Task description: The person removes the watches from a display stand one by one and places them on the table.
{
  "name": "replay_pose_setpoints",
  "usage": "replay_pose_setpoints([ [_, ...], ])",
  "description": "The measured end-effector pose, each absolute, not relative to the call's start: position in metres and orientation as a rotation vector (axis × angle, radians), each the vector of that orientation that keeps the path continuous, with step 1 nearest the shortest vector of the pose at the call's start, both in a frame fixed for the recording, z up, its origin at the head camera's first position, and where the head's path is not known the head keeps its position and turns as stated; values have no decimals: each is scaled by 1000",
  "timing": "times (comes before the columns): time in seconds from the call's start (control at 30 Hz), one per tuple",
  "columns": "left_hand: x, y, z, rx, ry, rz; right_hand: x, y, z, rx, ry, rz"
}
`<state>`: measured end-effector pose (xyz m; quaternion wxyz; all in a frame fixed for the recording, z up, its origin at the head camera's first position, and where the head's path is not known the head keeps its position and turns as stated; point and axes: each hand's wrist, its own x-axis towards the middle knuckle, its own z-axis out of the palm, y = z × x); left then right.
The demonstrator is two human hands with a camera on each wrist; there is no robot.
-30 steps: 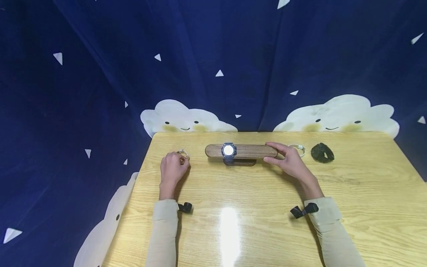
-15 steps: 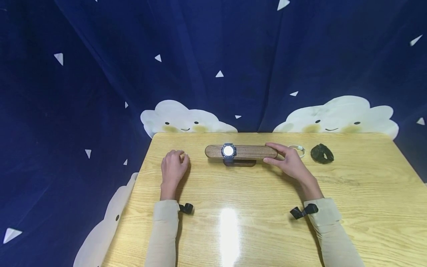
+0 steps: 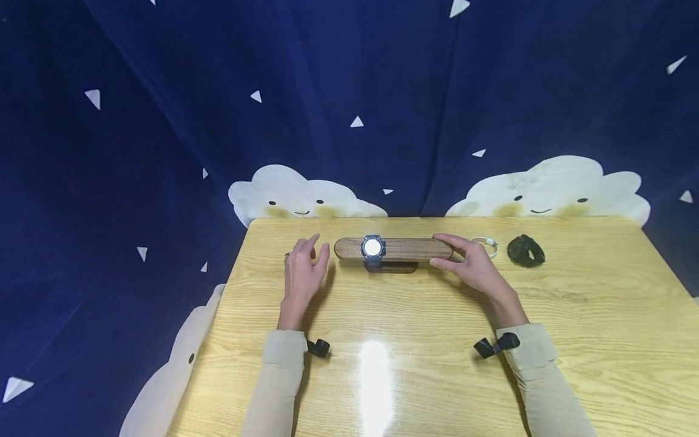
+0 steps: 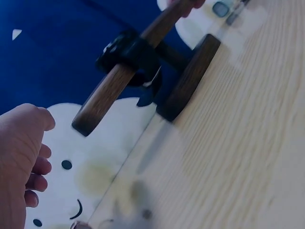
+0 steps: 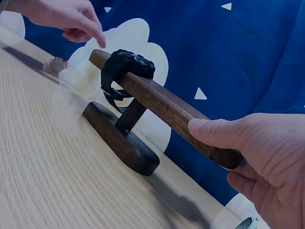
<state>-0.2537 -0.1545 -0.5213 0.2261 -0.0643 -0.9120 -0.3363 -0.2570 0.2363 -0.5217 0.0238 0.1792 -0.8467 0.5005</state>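
A dark wooden T-shaped watch stand [image 3: 412, 249] stands on the table, its long bar raised over a smaller base [image 5: 121, 138]. One black chunky watch [image 3: 373, 247] is strapped round the bar, left of its middle. My right hand [image 3: 477, 267] grips the bar's right end, thumb in front and fingers behind. Just off the bar's left end is my left hand [image 3: 304, 273], fingers extended and holding nothing. A small rose-gold watch [image 5: 58, 64] lies on the table near the left hand, mostly hidden by it in the head view.
On the table [image 3: 426, 364], a white-strapped watch [image 3: 488, 244] lies partly behind the right hand. Farther right is a black watch [image 3: 525, 251]. A dark blue curtain [image 3: 409, 109] with clouds hangs along the back edge.
My left hand has let go of the small watch, straightened its fingers and moved right toward the bar's left end. The right hand keeps its grip on the stand.
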Motion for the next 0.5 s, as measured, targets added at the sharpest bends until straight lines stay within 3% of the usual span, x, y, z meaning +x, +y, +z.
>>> replay_pose_setpoints([
  [0.5,-247,-116,-523,-394,-2392,-890,-257,237,-521,535,-2640,1563],
])
